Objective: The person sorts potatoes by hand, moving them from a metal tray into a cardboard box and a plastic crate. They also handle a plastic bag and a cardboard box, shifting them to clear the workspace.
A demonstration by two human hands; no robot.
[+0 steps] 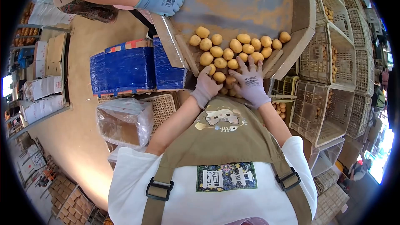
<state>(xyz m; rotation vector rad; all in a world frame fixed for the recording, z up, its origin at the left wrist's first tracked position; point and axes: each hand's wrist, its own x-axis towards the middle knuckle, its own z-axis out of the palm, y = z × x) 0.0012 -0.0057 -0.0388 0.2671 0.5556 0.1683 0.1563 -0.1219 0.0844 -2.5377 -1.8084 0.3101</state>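
Yellow potatoes (216, 51) lie in a loose group at the near end of a metal tray (233, 0) with raised sides. My left hand (206, 86), in a pale purple glove, is at the lower left of the group, its fingers curved around the side of a potato (218, 77). My right hand (251, 84), gloved the same way, lies palm down with spread fingers on the potatoes at the lower right. More potatoes show between my two hands, close to the apron, partly hidden by them.
A co-worker's blue-gloved hand (161, 1) rests on the tray's left edge. Blue-wrapped boxes (123, 67) and a plastic-lined box (125, 121) stand at the left. Stacked plastic crates (323, 112), some holding potatoes, line the right side. A shelf (54, 73) stands far left.
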